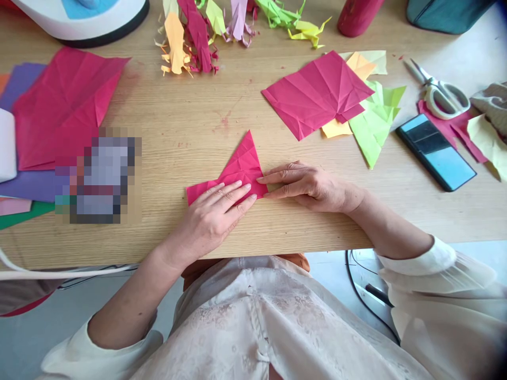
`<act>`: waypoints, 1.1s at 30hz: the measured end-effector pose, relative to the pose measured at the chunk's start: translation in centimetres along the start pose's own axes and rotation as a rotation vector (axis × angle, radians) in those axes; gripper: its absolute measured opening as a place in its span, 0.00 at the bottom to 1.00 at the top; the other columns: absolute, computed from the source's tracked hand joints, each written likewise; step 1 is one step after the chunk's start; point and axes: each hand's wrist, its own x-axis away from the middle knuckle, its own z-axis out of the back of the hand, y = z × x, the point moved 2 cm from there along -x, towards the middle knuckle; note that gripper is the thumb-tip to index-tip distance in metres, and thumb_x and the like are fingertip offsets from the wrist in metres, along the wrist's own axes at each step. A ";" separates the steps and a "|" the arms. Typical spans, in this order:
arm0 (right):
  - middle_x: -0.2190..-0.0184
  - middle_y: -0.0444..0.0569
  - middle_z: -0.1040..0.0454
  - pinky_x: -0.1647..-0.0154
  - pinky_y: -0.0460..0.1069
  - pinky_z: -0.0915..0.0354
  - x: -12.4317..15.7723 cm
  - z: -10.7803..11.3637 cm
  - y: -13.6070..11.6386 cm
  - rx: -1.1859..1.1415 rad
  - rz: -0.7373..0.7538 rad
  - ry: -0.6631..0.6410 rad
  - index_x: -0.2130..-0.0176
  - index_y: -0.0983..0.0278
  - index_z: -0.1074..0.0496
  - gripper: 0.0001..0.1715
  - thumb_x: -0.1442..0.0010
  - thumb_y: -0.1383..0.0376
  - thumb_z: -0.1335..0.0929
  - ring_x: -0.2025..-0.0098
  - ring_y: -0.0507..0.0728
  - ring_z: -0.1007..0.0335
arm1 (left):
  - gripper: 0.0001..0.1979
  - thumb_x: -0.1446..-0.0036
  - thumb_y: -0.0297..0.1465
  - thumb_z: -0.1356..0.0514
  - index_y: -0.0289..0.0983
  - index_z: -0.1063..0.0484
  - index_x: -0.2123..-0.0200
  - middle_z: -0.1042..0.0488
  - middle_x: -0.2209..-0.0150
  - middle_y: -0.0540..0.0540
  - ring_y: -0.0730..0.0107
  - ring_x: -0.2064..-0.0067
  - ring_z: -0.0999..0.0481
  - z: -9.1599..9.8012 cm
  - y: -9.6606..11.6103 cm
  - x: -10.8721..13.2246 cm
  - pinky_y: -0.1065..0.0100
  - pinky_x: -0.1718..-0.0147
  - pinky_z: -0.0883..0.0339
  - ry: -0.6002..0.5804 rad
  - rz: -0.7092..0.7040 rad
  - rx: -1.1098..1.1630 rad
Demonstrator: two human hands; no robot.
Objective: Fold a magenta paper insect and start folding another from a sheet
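Note:
A folded magenta sheet of origami paper lies on the wooden table near its front edge, one pointed corner aimed away from me. My left hand rests flat across its lower part, fingers stretched out and slightly apart, hiding some of the folds. At the paper's right edge, my right hand touches it with extended fingertips. The right thumb is mostly hidden under the hand, so whether it pinches the paper does not show.
Creased magenta sheets lie behind and at left. Folded paper figures stand at the back. On the right are scissors, a phone and green paper. A blurred-out device lies left.

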 end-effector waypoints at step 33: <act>0.36 0.62 0.31 0.35 0.62 0.36 -2.1 -1.2 1.0 0.194 -0.230 0.096 0.29 0.67 0.43 0.34 0.32 0.73 0.41 0.35 0.63 0.36 | 0.25 0.30 0.26 0.48 0.37 0.37 0.31 0.36 0.31 0.38 0.49 0.30 0.37 -0.5 -0.1 0.0 0.43 0.33 0.41 -0.064 0.006 -0.011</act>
